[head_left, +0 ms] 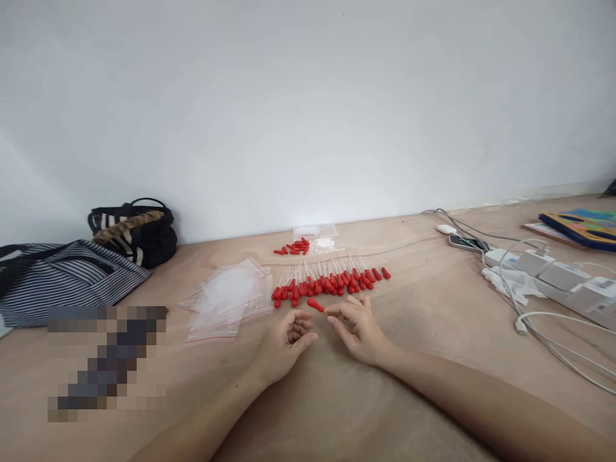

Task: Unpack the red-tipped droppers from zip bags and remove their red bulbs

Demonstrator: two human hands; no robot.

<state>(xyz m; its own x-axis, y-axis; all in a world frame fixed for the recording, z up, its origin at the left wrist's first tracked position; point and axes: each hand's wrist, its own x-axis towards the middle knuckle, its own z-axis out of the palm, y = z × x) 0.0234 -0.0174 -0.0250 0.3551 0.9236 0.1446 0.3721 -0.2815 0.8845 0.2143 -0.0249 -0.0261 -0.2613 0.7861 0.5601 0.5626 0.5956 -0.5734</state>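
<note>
My right hand (359, 330) touches the narrow end of a red rubber dropper bulb (315, 305) with thumb and forefinger, in a pinch. The bulb's round end points left, toward my other hand. My left hand (289, 337) is half curled just below and left of it, thumb apart from the fingers and nothing visible between them. Beyond both hands lies a long row of droppers (332, 282), red bulbs toward me and thin pale tubes pointing away. Two loose red bulbs (382, 274) lie at the row's right end.
Clear zip bags (226, 295) are piled left of the row. Small red pieces (296, 247) lie by a clear bag (325, 240) near the wall. A striped bag (72, 276) and black bag (158, 237) stand left. A power strip (568, 282) and cables (553, 350) lie right.
</note>
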